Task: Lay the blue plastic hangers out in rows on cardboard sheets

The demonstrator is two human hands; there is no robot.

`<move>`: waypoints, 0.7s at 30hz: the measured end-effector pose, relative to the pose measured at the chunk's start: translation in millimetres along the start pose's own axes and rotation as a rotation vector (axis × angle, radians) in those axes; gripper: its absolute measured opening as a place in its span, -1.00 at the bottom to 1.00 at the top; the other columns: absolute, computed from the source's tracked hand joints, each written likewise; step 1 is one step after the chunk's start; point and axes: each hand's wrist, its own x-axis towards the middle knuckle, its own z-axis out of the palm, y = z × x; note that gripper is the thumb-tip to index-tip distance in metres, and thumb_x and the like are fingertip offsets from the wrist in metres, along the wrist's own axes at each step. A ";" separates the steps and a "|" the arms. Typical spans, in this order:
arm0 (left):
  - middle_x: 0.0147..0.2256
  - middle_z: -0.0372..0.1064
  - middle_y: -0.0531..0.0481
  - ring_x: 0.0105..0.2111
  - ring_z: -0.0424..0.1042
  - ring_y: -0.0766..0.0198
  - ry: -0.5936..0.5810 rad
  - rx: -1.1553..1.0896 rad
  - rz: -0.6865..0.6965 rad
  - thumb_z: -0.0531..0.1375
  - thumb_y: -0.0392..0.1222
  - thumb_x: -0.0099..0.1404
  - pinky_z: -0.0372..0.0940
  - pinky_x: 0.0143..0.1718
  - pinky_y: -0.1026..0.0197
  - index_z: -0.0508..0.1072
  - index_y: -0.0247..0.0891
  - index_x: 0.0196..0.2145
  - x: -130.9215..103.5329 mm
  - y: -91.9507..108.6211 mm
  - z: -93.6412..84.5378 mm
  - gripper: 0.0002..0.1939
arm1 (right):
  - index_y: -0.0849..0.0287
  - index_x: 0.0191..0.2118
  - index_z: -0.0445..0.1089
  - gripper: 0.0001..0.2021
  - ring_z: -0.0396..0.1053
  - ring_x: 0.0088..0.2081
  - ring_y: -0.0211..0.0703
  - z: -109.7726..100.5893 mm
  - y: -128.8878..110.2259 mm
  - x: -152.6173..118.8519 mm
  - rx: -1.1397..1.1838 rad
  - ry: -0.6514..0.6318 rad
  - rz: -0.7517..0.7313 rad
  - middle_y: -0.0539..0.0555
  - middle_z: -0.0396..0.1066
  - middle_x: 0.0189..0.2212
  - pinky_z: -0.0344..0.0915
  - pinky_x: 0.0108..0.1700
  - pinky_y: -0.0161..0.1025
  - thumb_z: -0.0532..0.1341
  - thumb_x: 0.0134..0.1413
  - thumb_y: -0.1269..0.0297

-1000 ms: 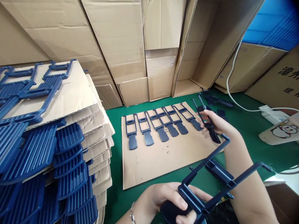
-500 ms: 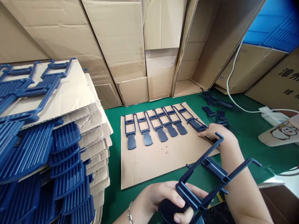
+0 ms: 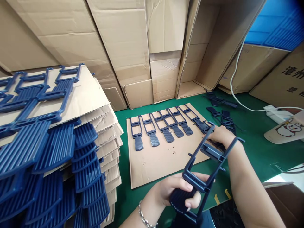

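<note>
My left hand (image 3: 175, 191), low in the middle, grips a dark blue plastic frame part (image 3: 209, 152) by its ribbed paddle end, its open frame tilted up and to the right. My right hand (image 3: 219, 134) reaches behind that frame to the right edge of a flat cardboard sheet (image 3: 163, 161). Its fingertips are on the last blue part (image 3: 204, 126) of a row of several like parts (image 3: 166, 126) laid side by side on the sheet. The held frame hides part of those fingers.
A tall stack of cardboard layers with blue parts (image 3: 47, 142) fills the left. Loose blue parts (image 3: 223, 118) lie on the green mat (image 3: 256, 148) at the right, near a white cable (image 3: 235, 85) and a cartoon-printed cup (image 3: 285, 131). Cardboard boxes (image 3: 133, 47) wall the back.
My right hand has brought its blue part down from the air onto the right end of the row. My left hand has lifted its frame part up and to the left.
</note>
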 end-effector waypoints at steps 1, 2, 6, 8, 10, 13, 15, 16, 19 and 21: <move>-0.66 0.18 0.10 -0.69 0.10 0.40 0.008 -0.023 0.013 0.07 -0.19 0.10 -0.01 -0.66 0.33 0.17 -0.43 0.10 -0.5 0.9 -0.5 -0.41 | 0.15 -0.02 0.31 -0.25 0.33 -0.25 0.20 2.7 0.6 -1.2 -0.046 -0.014 0.014 0.28 0.29 -0.27 0.28 -0.31 -0.05 0.29 -0.40 -0.16; -0.66 0.17 0.10 -0.69 0.08 0.41 0.020 -0.056 0.027 0.06 -0.18 0.10 -0.03 -0.68 0.34 0.17 -0.42 0.09 -1.0 1.9 -0.9 -0.41 | 0.12 0.04 0.26 -0.21 0.31 -0.20 0.22 4.3 0.1 -2.6 -0.075 -0.030 0.027 0.29 0.27 -0.23 0.27 -0.27 -0.05 0.25 -0.37 -0.21; -0.66 0.09 0.15 -0.73 -0.04 0.45 0.141 -0.232 0.135 0.06 -0.08 0.12 -0.12 -0.73 0.38 0.21 -0.34 0.03 -1.0 4.9 -3.4 -0.48 | 0.02 0.14 0.12 -0.19 0.25 -0.09 0.23 4.2 -8.6 -7.3 -0.118 -0.065 0.041 0.28 0.22 -0.16 0.25 -0.17 -0.06 0.17 -0.27 -0.25; -0.66 0.06 0.17 -0.73 -0.08 0.48 0.258 -0.301 0.225 0.07 -0.07 0.12 -0.14 -0.72 0.40 0.27 -0.30 -0.06 -0.1 5.6 -5.5 -0.56 | 0.00 0.16 0.08 -0.18 0.25 -0.08 0.22 4.0 -14.1 -8.9 -0.098 -0.077 0.042 0.28 0.20 -0.14 0.25 -0.16 -0.06 0.17 -0.26 -0.24; -0.67 0.02 0.17 -0.73 -0.10 0.50 0.364 -0.327 0.285 0.09 -0.05 0.10 -0.14 -0.72 0.41 0.34 -0.34 -0.28 0.9 5.7 -7.7 -0.69 | -0.01 0.17 0.06 -0.18 0.25 -0.08 0.22 5.3 -19.3 -9.6 -0.091 -0.067 0.042 0.29 0.18 -0.12 0.25 -0.16 -0.05 0.16 -0.25 -0.25; -0.66 -0.04 0.16 -0.72 -0.12 0.52 0.441 -0.296 0.296 0.12 -0.01 0.06 -0.16 -0.72 0.41 0.19 -0.33 -0.60 1.7 5.0 -9.1 -0.68 | 0.00 0.17 0.06 -0.16 0.23 -0.07 0.26 5.9 -25.0 -6.9 -0.116 -0.041 0.040 0.30 0.15 -0.07 0.23 -0.14 0.00 0.12 -0.25 -0.31; -0.66 -0.07 0.16 -0.72 -0.13 0.52 0.461 -0.266 0.297 0.11 0.00 0.06 -0.18 -0.72 0.40 0.14 -0.30 -0.61 1.8 4.5 -8.3 -0.67 | 0.08 0.16 0.10 -0.17 0.21 -0.04 0.26 1.3 -24.3 -1.5 -0.115 -0.041 0.003 0.31 0.16 -0.05 0.20 -0.09 0.02 0.06 -0.21 -0.33; -0.67 -0.07 0.17 -0.72 -0.14 0.51 0.465 -0.256 0.299 0.11 -0.01 0.06 -0.19 -0.72 0.40 0.15 -0.30 -0.59 1.7 4.5 -7.7 -0.69 | 0.13 0.15 0.13 -0.20 0.19 -0.02 0.24 -2.9 -21.6 2.2 -0.099 -0.032 -0.030 0.32 0.17 -0.04 0.19 -0.06 0.01 0.03 -0.16 -0.31; -0.67 -0.04 0.16 -0.73 -0.13 0.51 0.456 -0.240 0.305 0.10 -0.02 0.08 -0.19 -0.72 0.39 0.17 -0.30 -0.56 0.7 6.9 -7.0 -0.72 | 0.22 0.13 0.15 -0.29 0.14 0.03 0.19 -19.8 -2.5 14.6 -0.035 0.136 -0.057 0.32 0.17 0.01 0.13 0.01 -0.02 -0.05 -0.01 -0.21; -0.67 -0.03 0.16 -0.73 -0.14 0.50 0.437 -0.237 0.313 0.11 -0.04 0.08 -0.20 -0.72 0.40 0.17 -0.29 -0.56 -0.9 11.3 -8.6 -0.72 | 0.19 0.18 0.04 -0.24 0.05 0.07 0.28 -28.3 16.9 21.8 -0.017 0.298 0.048 0.33 0.07 0.08 0.09 0.01 0.08 -0.05 -0.04 -0.24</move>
